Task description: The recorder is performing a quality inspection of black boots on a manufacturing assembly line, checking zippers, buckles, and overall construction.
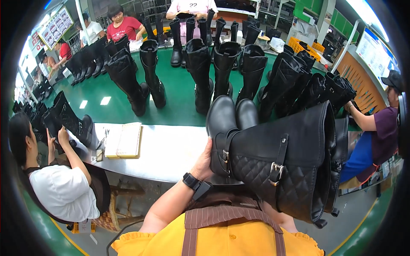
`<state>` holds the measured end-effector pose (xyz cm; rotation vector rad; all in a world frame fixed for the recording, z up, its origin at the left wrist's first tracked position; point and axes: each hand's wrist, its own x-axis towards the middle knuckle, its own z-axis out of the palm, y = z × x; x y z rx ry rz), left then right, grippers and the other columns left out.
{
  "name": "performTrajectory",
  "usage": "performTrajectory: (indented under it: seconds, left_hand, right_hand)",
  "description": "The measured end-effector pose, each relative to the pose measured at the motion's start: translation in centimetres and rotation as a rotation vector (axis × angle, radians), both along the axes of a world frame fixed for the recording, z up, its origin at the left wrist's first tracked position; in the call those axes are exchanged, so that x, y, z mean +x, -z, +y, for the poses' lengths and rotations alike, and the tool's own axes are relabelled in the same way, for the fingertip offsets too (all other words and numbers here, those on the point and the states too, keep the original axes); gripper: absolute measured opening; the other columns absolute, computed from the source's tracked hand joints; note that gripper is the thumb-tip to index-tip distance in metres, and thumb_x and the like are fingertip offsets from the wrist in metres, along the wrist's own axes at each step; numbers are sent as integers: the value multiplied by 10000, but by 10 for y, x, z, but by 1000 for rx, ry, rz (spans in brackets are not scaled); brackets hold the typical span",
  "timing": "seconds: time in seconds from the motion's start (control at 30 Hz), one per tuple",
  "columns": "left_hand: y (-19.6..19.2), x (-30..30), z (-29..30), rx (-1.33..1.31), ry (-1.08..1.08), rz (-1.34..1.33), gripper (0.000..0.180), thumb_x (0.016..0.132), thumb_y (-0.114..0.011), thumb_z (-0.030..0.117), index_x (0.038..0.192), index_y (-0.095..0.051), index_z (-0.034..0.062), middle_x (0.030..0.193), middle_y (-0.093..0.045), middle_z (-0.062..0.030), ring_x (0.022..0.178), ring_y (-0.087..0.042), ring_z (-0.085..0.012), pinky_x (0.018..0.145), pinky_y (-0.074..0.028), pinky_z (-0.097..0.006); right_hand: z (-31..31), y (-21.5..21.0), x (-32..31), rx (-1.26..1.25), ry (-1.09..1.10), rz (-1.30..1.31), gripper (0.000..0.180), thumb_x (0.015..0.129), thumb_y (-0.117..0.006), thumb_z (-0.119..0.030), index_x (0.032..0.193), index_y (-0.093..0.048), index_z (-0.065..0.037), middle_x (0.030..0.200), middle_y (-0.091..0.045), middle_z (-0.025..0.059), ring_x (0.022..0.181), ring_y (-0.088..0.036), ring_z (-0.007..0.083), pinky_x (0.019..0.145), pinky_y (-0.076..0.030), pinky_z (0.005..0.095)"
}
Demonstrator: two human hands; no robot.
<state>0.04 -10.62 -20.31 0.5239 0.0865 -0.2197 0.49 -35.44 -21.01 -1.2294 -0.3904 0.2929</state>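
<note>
A pair of tall black boots [273, 158] lies tilted across the front of my body, soles to the left and open shafts to the right. The nearer boot has a quilted shaft panel, buckled straps and a rounded toe. My left hand [204, 161], below a wrist with a black watch, grips this boot around its foot and ankle; most of the fingers are behind it. The second boot [247, 114] shows mainly by its toe and shaft edge. My right forearm [277, 215] goes in under the shafts, and the boots hide the right hand.
Several black boots [198, 77] stand on the green table [175, 115] ahead. A bound paper stack [124, 141] lies on the white front ledge [166, 149]. A co-worker [60, 183] handles a boot at left; another person [380, 115] reaches to boots at right.
</note>
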Motion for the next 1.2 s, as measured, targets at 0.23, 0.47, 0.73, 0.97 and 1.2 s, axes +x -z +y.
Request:
performTrajectory:
  seconds: [0.23, 0.47, 0.73, 0.97, 1.2]
  left_hand:
    - [-10, -7, 7, -37, 38, -82, 632, 1041, -313, 524, 1395, -484, 29, 1342, -585, -155, 1212, -587, -271, 1075, -449, -421]
    - [-24, -33, -3, -126, 3, -111, 663, 1010, -350, 568, 1463, -390, 85, 1447, -477, -172, 1302, -511, -305, 1110, -409, -492]
    - [-26, -52, 11, -55, -147, -53, 670, 980, -427, 578, 1475, -362, 131, 1436, -502, -90, 1314, -501, -264, 1095, -428, -458]
    - [-20, -52, 9, 3, -204, -15, 655, 973, -446, 579, 1437, -410, 118, 1388, -539, -101, 1270, -547, -252, 1035, -501, -424]
    - [-10, -51, 4, 36, -201, 16, 688, 979, -422, 578, 1492, -339, 128, 1456, -485, -112, 1331, -484, -279, 1079, -446, -478]
  right_hand:
    - [11, -13, 24, 802, -398, 517, 468, 1031, -457, -289, 1404, -460, -6, 1416, -516, 146, 1324, -465, 292, 1125, -377, 404]
    - [13, -29, 7, 653, -212, 562, 507, 1034, -463, -378, 1437, -429, -73, 1417, -526, 124, 1301, -510, 286, 1114, -390, 479]
    - [18, -55, -19, 527, 40, 482, 539, 977, -596, -379, 1402, -448, -81, 1384, -544, 89, 1267, -527, 246, 1073, -414, 439]
    - [29, -57, -19, 495, 134, 487, 565, 974, -588, -405, 1416, -447, -82, 1396, -548, 100, 1275, -532, 271, 1083, -419, 439]
    - [25, -36, -15, 399, 158, 556, 483, 978, -571, -446, 1313, -551, -98, 1197, -671, 43, 1055, -640, 185, 890, -517, 349]
